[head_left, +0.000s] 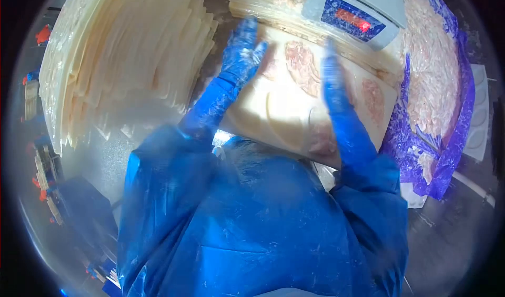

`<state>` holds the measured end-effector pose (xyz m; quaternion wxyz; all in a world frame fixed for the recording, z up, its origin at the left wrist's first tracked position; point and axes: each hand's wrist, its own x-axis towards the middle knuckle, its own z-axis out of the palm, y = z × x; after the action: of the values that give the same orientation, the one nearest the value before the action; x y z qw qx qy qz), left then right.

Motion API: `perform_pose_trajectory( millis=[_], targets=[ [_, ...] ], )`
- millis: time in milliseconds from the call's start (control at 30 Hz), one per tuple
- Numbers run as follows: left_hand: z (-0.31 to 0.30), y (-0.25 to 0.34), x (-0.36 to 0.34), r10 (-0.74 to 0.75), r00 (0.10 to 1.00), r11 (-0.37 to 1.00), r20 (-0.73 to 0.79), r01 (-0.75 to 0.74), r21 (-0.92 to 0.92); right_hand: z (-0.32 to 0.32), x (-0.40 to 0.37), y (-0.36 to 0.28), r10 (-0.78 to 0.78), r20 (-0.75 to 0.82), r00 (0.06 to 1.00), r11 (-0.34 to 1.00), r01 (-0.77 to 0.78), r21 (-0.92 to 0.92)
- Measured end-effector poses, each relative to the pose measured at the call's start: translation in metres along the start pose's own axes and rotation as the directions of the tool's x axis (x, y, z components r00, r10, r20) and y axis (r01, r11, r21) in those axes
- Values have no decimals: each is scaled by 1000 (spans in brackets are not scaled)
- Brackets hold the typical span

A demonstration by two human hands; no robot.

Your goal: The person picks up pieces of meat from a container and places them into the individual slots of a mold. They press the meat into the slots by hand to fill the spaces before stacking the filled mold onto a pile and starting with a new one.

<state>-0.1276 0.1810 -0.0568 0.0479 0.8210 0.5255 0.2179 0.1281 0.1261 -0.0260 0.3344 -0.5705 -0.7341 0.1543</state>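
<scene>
A white tray [252, 105] with oval hollows lies in front of me, tilted in the view. Pale pink raw meat [302, 64] fills some of its hollows, while one near the middle shows bare white. My left hand [244, 54], in a blue glove smeared with meat bits, is at the tray's left edge, fingers stretched and thumb apart, holding nothing. Over the right part of the tray is my right hand [333, 78], seen edge-on and blurred, its gloved fingers straight and nothing visible in them.
A tall stack of thin whitish trays [126, 55] stands at left. Behind the tray, a scale [357, 13] with a red display rests by more stacked trays [273, 10]. At right, minced pale meat [434, 71] lies on purple plastic film [465, 102]. Another white tray [477, 113] lies beyond it.
</scene>
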Motion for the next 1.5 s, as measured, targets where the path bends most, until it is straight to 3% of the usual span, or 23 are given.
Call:
perform_pose_trajectory(
  millis=[67, 100, 133, 200, 233, 333, 400, 467, 567, 667, 700, 733, 800, 933, 1000, 1033, 1100, 1133, 1167, 1267, 1400, 1467, 1500],
  targets=[
    [-4, 13, -8, -118, 966, 983, -231, 81, -162, -18, -13, 21, 279, -42, 959, 880, -238, 412],
    [0, 30, -7, -65, 971, 998, -231, 59, -34, -21, -26, 29, 374, -35, 927, 806, -307, 506],
    [-9, 63, -6, -12, 976, 983, -219, -28, -180, -14, -37, 42, 436, -38, 899, 783, -359, 507],
    [11, 100, -12, 198, 980, 936, 33, -179, -304, 2, -55, 42, 284, -84, 955, 958, -279, 72],
    [15, 108, -12, 199, 980, 935, 27, -182, -304, -13, -79, 24, -73, -7, 997, 953, 68, -294],
    [12, 134, -19, 135, 990, 973, -46, -141, -184, -50, -94, -5, 113, -223, 968, 991, -92, 101],
    [-3, 146, -28, 311, 950, 925, -1, -303, -227, -73, -113, -15, 270, -288, 919, 930, -172, 323],
    [9, 135, -40, 385, 909, 899, 162, -330, -287, -102, -131, -13, 297, -125, 947, 946, -274, 175],
    [-13, 129, -45, 288, 958, 936, -22, -286, -204, -123, -158, -21, 359, -34, 933, 900, -337, 278],
    [-29, 142, -86, 323, 906, 942, 274, -280, -184, -119, -175, -33, 427, 91, 899, 825, -429, 368],
    [-36, 154, -96, 311, 908, 947, 281, -270, -175, -105, -181, -25, 192, 106, 976, 949, -212, 234],
    [-42, 173, -103, 214, 911, 860, 352, -5, -510, -95, -184, -19, -49, 143, 989, 994, 34, 102],
    [-28, 193, -119, 402, 903, 872, 150, -328, -363, -89, -183, -23, -25, 247, 969, 1000, 22, 14],
    [-21, 203, -135, 293, 948, 902, 125, -232, -363, -81, -190, 5, 55, 343, 938, 998, -45, -39],
    [-27, 210, -141, 219, 962, 924, 162, -151, -352, -87, -187, -13, 60, 300, 952, 995, -83, 64],
    [-34, 217, -142, 139, 978, 940, 158, -80, -333, -83, -186, -25, 235, 290, 928, 841, -344, 417],
    [-34, 227, -150, 62, 988, 951, 144, -15, -308, -83, -185, -30, 386, 355, 852, 503, -517, 693],
    [-31, 228, -155, 56, 989, 953, 140, -12, -302, -85, -181, -26, 98, 262, 960, 893, -201, 403],
    [-30, 230, -158, 11, 995, 899, 98, 33, -436, -87, -178, -23, -223, 288, 931, 974, 227, 19],
    [-28, 229, -160, -46, 997, 878, 60, 69, -473, -95, -172, -22, -149, 332, 931, 987, 120, 106],
    [-46, 239, -141, -254, 956, 477, 147, 256, -841, -108, -172, -19, 65, 279, 958, 876, -188, 445],
    [-62, 247, -130, -210, 949, 86, 236, 258, -962, -128, -162, -26, 74, 273, 959, 711, -243, 660],
    [-75, 253, -125, -209, 946, 120, 248, 276, -954, -137, -157, -24, 124, 368, 922, 565, -370, 737]
  ],
)
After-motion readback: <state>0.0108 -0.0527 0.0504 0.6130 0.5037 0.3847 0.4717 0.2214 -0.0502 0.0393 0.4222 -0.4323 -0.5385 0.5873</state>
